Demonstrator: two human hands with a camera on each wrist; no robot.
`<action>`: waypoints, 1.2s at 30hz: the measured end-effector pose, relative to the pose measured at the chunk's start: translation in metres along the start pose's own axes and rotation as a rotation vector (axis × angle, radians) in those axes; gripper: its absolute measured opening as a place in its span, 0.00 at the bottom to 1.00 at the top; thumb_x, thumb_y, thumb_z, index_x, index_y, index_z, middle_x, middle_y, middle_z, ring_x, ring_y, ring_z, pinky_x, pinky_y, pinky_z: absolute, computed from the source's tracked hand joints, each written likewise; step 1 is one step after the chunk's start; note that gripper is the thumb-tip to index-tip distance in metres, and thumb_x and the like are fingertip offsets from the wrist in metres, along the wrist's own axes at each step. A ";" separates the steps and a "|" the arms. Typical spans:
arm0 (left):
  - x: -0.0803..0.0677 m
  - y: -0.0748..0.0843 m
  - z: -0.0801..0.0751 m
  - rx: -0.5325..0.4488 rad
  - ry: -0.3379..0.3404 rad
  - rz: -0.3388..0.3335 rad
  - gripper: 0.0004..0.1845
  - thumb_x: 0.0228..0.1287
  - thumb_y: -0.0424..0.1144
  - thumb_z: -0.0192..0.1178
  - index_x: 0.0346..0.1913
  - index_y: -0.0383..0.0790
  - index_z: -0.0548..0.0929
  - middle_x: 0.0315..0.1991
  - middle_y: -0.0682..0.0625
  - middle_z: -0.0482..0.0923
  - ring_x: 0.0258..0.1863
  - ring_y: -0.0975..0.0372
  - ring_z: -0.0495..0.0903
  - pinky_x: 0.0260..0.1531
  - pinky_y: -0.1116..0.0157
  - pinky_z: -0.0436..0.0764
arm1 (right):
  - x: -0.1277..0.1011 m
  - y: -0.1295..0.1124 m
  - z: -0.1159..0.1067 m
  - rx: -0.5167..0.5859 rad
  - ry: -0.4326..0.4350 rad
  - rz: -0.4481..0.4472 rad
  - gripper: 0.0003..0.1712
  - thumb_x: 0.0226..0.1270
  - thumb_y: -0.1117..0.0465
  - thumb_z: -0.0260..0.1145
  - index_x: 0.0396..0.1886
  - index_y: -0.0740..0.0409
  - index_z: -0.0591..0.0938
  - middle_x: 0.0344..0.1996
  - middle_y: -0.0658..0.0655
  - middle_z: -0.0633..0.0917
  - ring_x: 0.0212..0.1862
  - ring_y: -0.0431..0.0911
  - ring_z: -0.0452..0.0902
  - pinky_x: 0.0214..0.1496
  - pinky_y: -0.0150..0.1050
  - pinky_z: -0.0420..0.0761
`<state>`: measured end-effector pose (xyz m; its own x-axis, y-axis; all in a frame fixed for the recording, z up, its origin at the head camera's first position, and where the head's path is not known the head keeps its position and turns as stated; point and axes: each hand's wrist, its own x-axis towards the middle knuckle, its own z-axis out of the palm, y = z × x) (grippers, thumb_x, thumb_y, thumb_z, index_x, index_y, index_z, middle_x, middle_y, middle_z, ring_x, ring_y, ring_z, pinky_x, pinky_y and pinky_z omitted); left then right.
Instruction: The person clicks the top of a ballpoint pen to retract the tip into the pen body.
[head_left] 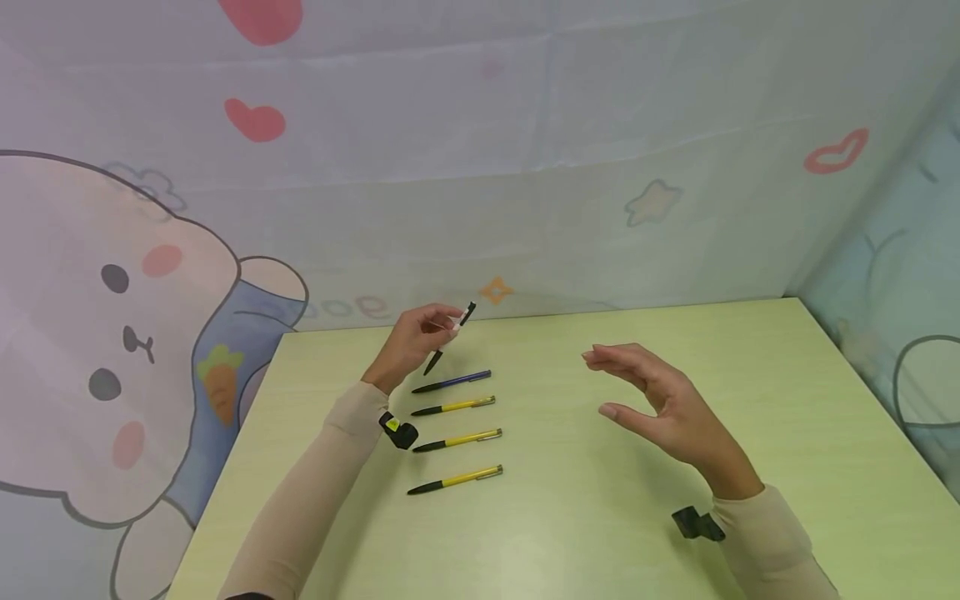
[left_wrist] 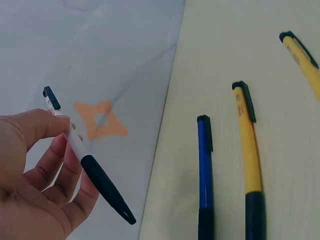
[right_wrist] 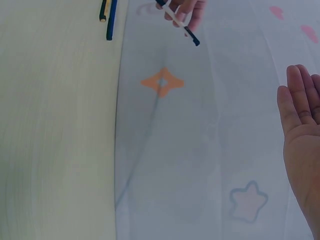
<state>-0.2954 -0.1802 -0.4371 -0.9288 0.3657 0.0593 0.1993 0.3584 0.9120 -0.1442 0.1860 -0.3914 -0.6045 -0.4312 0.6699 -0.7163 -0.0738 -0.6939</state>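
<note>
My left hand pinches a white pen with black ends and holds it tilted above the table, just behind a row of pens. In the left wrist view the fingers curl round the white pen. A blue pen lies nearest that hand, and three yellow pens follow toward me, all with black grips. The blue pen and yellow pens also show in the left wrist view. My right hand hovers open over the table's right half, holding nothing.
The light green table meets a cartoon-print cloth wall at the back and on the right. A rabbit drawing hangs past the table's left edge. Small black wrist cameras sit on both sleeves.
</note>
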 end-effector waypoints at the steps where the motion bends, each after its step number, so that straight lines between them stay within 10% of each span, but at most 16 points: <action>1: 0.000 -0.001 -0.001 0.004 -0.009 -0.005 0.15 0.74 0.39 0.62 0.60 0.51 0.83 0.48 0.45 0.80 0.53 0.37 0.77 0.46 0.56 0.81 | 0.000 0.000 0.000 0.001 0.002 0.003 0.38 0.52 0.89 0.64 0.66 0.82 0.68 0.58 0.68 0.78 0.64 0.49 0.76 0.70 0.40 0.74; 20: 0.009 -0.027 -0.004 0.211 -0.103 -0.016 0.13 0.73 0.32 0.61 0.56 0.47 0.85 0.43 0.45 0.80 0.47 0.44 0.81 0.47 0.46 0.83 | -0.005 -0.001 -0.003 0.008 0.011 0.009 0.38 0.53 0.90 0.63 0.66 0.82 0.67 0.60 0.68 0.77 0.65 0.53 0.75 0.71 0.41 0.73; 36: 0.013 -0.049 0.000 0.363 -0.154 0.012 0.13 0.74 0.33 0.60 0.55 0.49 0.86 0.44 0.49 0.81 0.45 0.56 0.79 0.47 0.58 0.82 | -0.007 -0.001 -0.004 0.023 0.018 -0.014 0.37 0.53 0.89 0.64 0.66 0.83 0.66 0.59 0.70 0.77 0.65 0.51 0.75 0.71 0.43 0.73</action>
<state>-0.3172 -0.1932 -0.4811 -0.8737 0.4861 -0.0179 0.3327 0.6239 0.7072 -0.1407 0.1923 -0.3946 -0.6007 -0.4137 0.6841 -0.7168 -0.1004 -0.6901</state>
